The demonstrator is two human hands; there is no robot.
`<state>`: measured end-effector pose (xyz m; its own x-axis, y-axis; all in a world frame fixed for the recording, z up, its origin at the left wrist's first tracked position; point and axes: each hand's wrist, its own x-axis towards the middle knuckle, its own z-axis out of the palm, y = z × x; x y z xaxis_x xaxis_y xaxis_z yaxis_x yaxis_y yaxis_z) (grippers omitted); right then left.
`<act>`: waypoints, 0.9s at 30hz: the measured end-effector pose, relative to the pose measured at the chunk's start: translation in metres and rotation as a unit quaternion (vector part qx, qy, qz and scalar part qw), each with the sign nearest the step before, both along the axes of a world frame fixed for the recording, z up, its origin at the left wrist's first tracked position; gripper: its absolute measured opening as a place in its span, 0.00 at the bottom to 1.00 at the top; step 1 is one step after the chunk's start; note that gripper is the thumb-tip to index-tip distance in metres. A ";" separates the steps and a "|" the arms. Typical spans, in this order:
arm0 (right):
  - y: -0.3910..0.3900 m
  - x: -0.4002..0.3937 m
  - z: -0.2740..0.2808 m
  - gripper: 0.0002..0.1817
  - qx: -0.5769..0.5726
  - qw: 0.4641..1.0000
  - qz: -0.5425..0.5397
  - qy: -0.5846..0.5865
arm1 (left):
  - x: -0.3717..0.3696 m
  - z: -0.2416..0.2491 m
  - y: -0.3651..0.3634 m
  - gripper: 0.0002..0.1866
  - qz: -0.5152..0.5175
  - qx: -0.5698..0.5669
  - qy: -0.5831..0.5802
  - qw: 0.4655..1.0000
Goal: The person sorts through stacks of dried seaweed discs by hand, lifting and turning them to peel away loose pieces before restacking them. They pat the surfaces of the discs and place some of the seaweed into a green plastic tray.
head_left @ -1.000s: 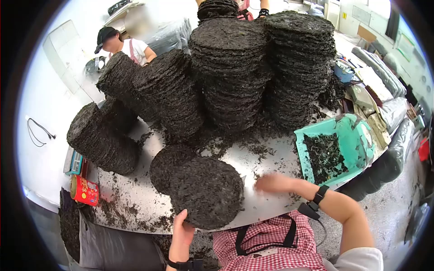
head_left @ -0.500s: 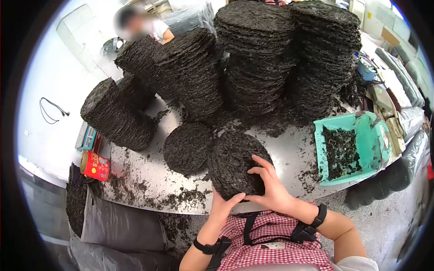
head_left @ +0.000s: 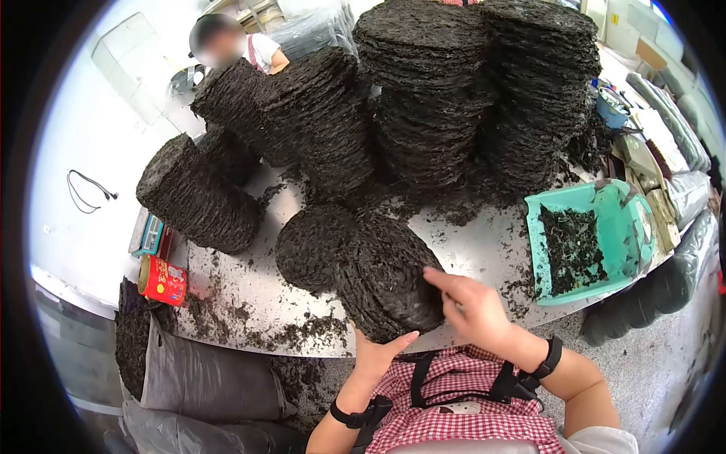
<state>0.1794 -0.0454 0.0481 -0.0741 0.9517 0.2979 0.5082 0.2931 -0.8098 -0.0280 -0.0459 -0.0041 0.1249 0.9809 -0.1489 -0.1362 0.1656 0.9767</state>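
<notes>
dried seaweed stack point(head_left: 389, 276) beside the teal bin point(head_left: 605, 227): brittle, crumbly; left hand point(head_left: 374, 356) supports underneath, right hand point(head_left: 473, 306) open against its side.

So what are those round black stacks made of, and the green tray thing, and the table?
The small stack between the left hand and right hand looks like pressed dried seaweed: matte, dark, with flaky crumbs shed around it. The green tray looks like smooth moulded plastic. The table seems to be metal, pale grey with a dull sheen.
</notes>
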 end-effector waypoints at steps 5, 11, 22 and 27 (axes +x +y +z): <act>0.010 0.031 -0.038 0.18 -0.010 0.949 -0.163 0.269 | -0.020 0.000 -0.005 0.32 0.029 -0.014 -0.037 0.999; 0.006 0.069 -0.058 0.12 -0.199 0.789 -0.254 0.523 | -0.050 -0.016 -0.014 0.34 0.055 -0.047 -0.088 0.993; -0.004 0.005 -0.002 0.24 0.113 0.993 -0.034 -0.017 | -0.016 -0.034 -0.007 0.34 0.008 -0.082 -0.167 0.983; 0.001 0.003 0.015 0.28 0.065 0.987 -0.094 0.116 | -0.034 -0.053 0.003 0.29 0.045 -0.253 -0.351 0.900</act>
<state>0.1820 -0.0447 0.0627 0.1841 0.8951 0.4060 0.3688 0.3200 -0.8727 -0.0624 -0.0429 -0.0572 0.2852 0.8209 -0.4948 -0.7267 0.5218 0.4469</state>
